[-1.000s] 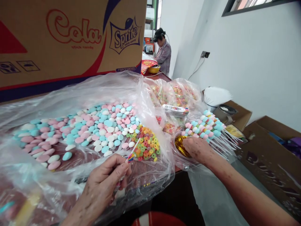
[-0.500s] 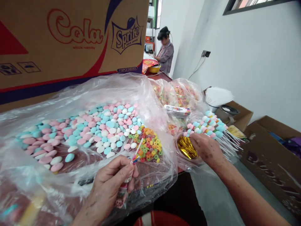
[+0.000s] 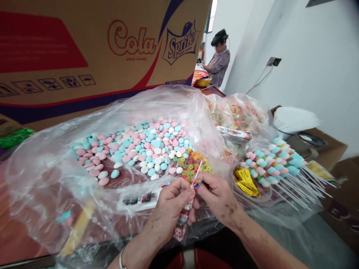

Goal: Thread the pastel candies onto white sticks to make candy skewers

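From the head camera, both hands meet low in the middle, just in front of a big clear plastic bag point(image 3: 56, 164) spread open on the table. The left hand point(image 3: 171, 201) is closed around a wrapped candy stick point(image 3: 183, 217), its printed sleeve hanging down below the fingers and its white stick end poking up between the two hands. The right hand point(image 3: 220, 198) pinches the neck of that same sleeve with thumb and forefinger, touching the left hand's fingertips. Inside the bag lie pink, blue and white candy discs point(image 3: 140, 144) with a small heap of coloured ring candies point(image 3: 190, 164) beside them (right behind the raised stick end). To the right sits a bowl of gold twist ties point(image 3: 245, 181), and past it a pile of pastel candy skewers point(image 3: 272, 162) with white sticks fanned outward. A Cola/Sprite cardboard box point(image 3: 112, 48) stands behind, and a co-worker point(image 3: 220, 61) stands at the far end.
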Motion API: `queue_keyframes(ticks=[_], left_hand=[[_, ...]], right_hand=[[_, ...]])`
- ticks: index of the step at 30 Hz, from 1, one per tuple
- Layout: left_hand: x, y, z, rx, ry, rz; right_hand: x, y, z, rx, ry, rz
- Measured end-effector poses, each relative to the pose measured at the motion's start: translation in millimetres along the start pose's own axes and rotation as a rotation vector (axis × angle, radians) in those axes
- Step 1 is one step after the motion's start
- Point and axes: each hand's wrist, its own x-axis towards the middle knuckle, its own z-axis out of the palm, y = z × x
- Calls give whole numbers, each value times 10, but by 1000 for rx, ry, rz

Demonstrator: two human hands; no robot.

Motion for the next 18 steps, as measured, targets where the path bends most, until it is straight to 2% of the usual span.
queue_keyframes(ticks=[4,6,8,11,13,15,16,17,18], left_hand=[[17,-46,-72,8,81,75],[25,-54,-81,76,118,117],[40,-44,-81,175,168,137],[80,23,-87,285,190,78],[107,106,-97,330,89,-34],[121,203,-107,414,-86,-177],[121,250,-109,468,-176,-243],[117,292,-108,519,-249,-299],[110,327,-105,557,-305,-350]], right_hand=[[18,11,-11,84,-127,2],[10,36,4,63,-136,-26],[-6,75,25,-115,-57,-159],[-18,125,1,-521,106,-525],[1,127,-76,-674,90,-782],[38,105,-183,-702,-88,-956],[58,90,-237,-676,-220,-1004],[75,73,-285,-621,-325,-992],[89,56,-325,-553,-358,-915]])
